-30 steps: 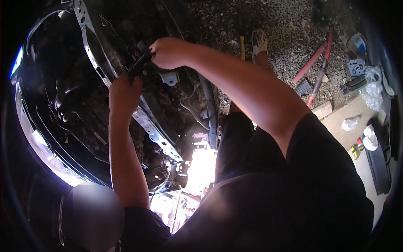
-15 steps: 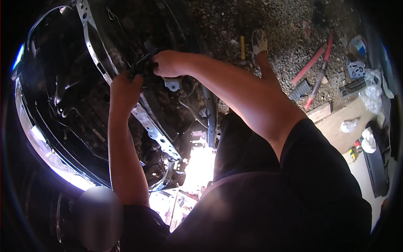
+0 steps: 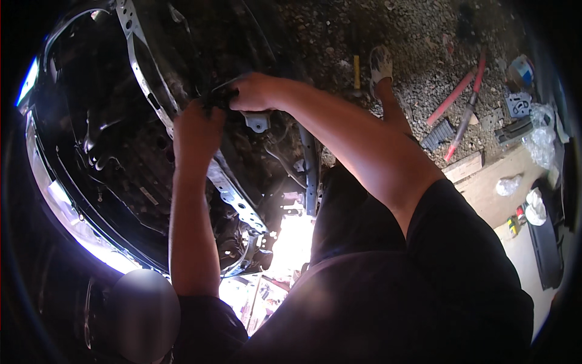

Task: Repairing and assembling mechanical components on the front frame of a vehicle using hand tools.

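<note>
Both of my hands reach into the dark front end of a car, over a long grey metal crossbar (image 3: 233, 197) with holes in it. Close to this bar my left hand (image 3: 199, 130) is closed, its fingers partly in shadow. To its right my right hand (image 3: 257, 91) is closed too, fingers curled under. A thin black part (image 3: 219, 96) runs between the two hands; its kind is too dark to tell. Just below the right hand sits a grey metal bracket (image 3: 257, 123) with a hole.
A curved, shiny car edge (image 3: 45, 173) bends along the left. On the gravel (image 3: 418, 36) lie red-handled tools (image 3: 467, 109), a yellow stick (image 3: 356, 71) and a perforated metal plate (image 3: 518, 104). A foot in a pale shoe (image 3: 381, 64) stands there. Plastic bags (image 3: 539, 142) lie at the right.
The view has shifted slightly, so the scene sits a little further right. My left hand has come somewhat nearer to my right hand. Both hands stay closed.
</note>
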`<act>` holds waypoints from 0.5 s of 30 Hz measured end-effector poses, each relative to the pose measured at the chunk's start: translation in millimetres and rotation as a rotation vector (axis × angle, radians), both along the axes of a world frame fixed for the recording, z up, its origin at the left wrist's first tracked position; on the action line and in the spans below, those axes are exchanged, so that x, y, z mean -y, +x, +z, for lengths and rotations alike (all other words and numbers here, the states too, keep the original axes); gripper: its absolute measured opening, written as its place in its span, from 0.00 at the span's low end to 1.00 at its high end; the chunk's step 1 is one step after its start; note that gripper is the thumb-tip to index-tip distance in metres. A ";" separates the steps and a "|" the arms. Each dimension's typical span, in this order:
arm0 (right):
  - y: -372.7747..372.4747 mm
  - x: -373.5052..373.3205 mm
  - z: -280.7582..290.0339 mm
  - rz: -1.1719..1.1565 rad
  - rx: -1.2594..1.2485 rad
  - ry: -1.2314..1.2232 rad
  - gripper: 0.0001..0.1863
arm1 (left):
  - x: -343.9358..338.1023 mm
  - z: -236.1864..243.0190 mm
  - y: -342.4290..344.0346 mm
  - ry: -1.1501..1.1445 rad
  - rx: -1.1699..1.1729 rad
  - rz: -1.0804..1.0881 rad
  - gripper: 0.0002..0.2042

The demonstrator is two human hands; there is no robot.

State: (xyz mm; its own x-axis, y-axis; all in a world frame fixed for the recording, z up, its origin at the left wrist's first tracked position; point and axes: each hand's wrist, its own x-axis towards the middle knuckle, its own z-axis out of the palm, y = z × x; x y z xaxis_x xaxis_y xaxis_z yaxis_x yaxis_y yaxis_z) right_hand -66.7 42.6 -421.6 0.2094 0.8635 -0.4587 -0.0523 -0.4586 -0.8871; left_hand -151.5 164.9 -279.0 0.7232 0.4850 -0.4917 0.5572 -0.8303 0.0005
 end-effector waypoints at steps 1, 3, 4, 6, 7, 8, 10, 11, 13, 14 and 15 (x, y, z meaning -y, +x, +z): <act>0.4 1.7 -1.2 0.000 0.003 0.000 0.28 | 4.3 -0.6 0.8 -0.019 0.013 0.026 0.19; 2.9 3.3 5.1 -0.029 -0.011 -0.009 0.29 | 8.2 4.7 1.1 -0.046 0.040 0.066 0.18; 5.1 1.8 8.1 -0.026 -0.009 -0.008 0.29 | 6.3 5.3 0.4 -0.044 0.042 0.070 0.18; 8.3 0.8 8.4 0.009 -0.093 -0.102 0.30 | 4.8 2.6 0.1 -0.033 0.038 0.080 0.18; 9.4 0.2 8.6 0.012 -0.091 -0.105 0.30 | 3.7 1.4 0.7 -0.035 0.040 0.082 0.18; 8.9 -0.1 8.2 0.005 -0.091 -0.080 0.30 | 3.9 2.1 2.3 -0.025 0.037 0.094 0.18; 8.7 -1.3 7.0 -0.001 -0.094 -0.057 0.30 | 2.6 1.0 2.5 -0.017 0.033 0.107 0.18; 9.3 -3.3 6.0 0.012 -0.055 -0.007 0.29 | 0.6 0.8 1.5 -0.030 0.066 0.120 0.19; 11.3 -8.5 4.4 0.025 -0.019 0.045 0.29 | -5.3 0.6 -2.6 -0.042 0.097 0.133 0.20; 12.6 -11.2 2.3 0.048 -0.010 0.045 0.29 | -8.1 -1.5 -4.9 -0.056 0.114 0.174 0.20; 13.4 -13.2 0.4 0.070 -0.001 0.046 0.29 | -9.7 -3.9 -7.1 -0.070 0.130 0.214 0.20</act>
